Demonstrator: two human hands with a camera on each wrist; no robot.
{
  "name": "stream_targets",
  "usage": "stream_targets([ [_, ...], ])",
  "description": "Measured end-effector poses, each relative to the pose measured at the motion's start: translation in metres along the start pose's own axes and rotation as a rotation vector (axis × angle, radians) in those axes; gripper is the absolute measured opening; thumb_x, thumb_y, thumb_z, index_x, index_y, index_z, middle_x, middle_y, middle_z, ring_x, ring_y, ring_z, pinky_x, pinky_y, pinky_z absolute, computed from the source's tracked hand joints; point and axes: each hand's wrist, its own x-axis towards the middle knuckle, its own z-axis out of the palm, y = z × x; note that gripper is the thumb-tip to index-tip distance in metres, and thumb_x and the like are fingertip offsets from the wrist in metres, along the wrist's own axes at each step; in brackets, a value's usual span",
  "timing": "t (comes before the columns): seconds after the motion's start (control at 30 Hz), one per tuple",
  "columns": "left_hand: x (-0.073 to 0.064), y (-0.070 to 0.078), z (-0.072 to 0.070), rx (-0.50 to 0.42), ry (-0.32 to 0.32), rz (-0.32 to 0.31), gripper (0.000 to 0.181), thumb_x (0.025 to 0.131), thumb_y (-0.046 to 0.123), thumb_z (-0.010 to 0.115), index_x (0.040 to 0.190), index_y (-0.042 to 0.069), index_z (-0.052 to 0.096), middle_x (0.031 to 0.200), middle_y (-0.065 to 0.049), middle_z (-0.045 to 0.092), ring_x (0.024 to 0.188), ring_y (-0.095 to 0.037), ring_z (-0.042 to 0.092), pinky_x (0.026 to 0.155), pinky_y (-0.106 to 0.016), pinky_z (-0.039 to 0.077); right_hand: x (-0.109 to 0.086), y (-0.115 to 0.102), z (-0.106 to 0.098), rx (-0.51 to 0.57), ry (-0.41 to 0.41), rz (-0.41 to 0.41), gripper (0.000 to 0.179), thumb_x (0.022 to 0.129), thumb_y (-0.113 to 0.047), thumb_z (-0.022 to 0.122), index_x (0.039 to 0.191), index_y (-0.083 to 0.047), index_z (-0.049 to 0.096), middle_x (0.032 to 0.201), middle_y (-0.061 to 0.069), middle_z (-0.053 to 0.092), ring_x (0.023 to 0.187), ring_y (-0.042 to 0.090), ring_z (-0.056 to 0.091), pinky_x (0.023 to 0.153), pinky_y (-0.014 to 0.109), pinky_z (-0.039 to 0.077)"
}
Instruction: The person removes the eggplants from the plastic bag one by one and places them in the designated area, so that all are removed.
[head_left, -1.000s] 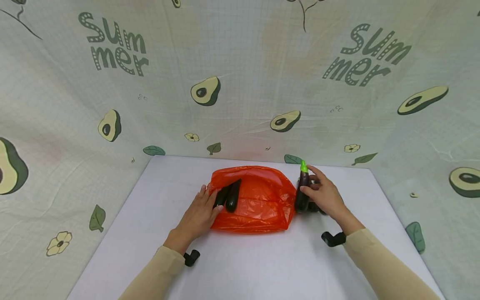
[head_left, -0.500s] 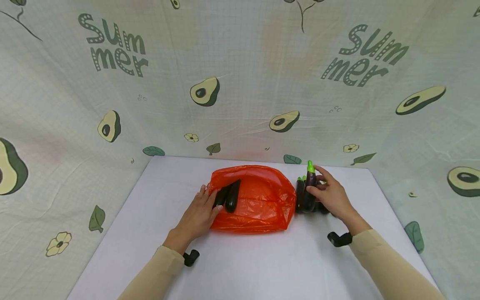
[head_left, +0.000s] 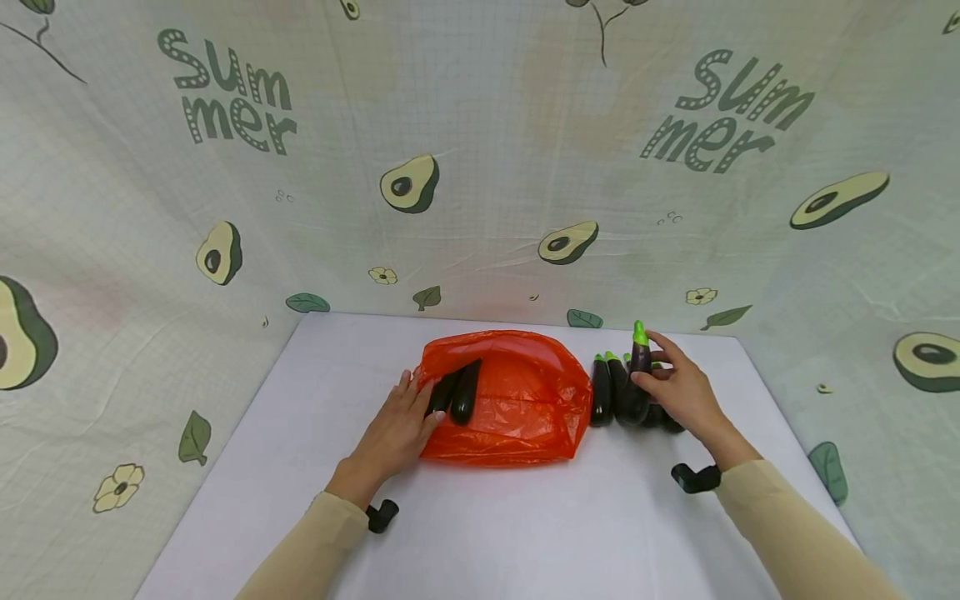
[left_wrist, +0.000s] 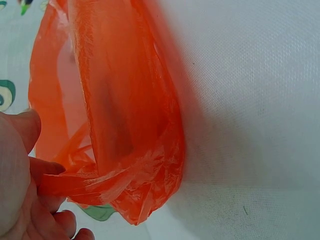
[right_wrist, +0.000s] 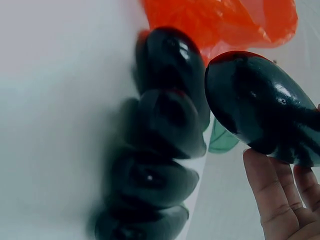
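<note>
Grasping an eggplant in its fingers, the right hand has carried it farther from the red bag, toward the right edge of the worktop, near four more eggplants. The left hand touches the bag; whether its fingers grip, I cannot tell.

The camera on my head looks forward and down over the table to the cloth, far enough back to take in my left hand and right hand whole. My left wrist's view looks from close by at the bag, turned sideways: cloth to its left, table to its right. My right wrist's view, rolled the other way, faces the blunt ends of the eggplants closely. All three share the bag; head and right wrist share the eggplants.
</note>
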Motion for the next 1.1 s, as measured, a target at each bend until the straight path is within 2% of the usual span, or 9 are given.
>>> stream_targets([
  [0.53,0.0,0.001,0.002,-0.002,-0.003,0.004,0.072,0.11,0.042,0.055,0.166,0.005,0.03,0.173,-0.021,0.026,0.164,-0.04,0.009,0.13,-0.057,0.019,0.002,0.024,-0.016,-0.082,0.063,-0.004,0.08,0.101,-0.018,0.069,0.168,-0.01,0.024,0.149,0.037,0.048,0.123,0.055,0.063,0.085,0.059,0.063],
  [0.8,-0.001,0.002,0.002,-0.007,0.0,-0.005,0.071,0.109,0.042,0.055,0.166,0.005,0.031,0.173,-0.021,0.027,0.164,-0.04,0.01,0.13,-0.056,0.02,0.004,0.034,-0.029,-0.166,0.068,0.014,0.079,0.102,-0.021,0.066,0.167,-0.008,0.022,0.147,0.039,0.047,0.121,0.056,0.06,0.089,0.066,0.059],
  [1.1,0.0,-0.001,0.003,-0.008,0.013,0.0,0.071,0.109,0.042,0.056,0.166,0.007,0.032,0.173,-0.02,0.027,0.164,-0.04,0.012,0.129,-0.057,0.022,0.011,0.056,-0.046,-0.236,0.069,0.036,0.079,0.102,-0.024,0.065,0.166,-0.004,0.022,0.145,0.041,0.048,0.121,0.058,0.06,0.086,0.066,0.059],
])
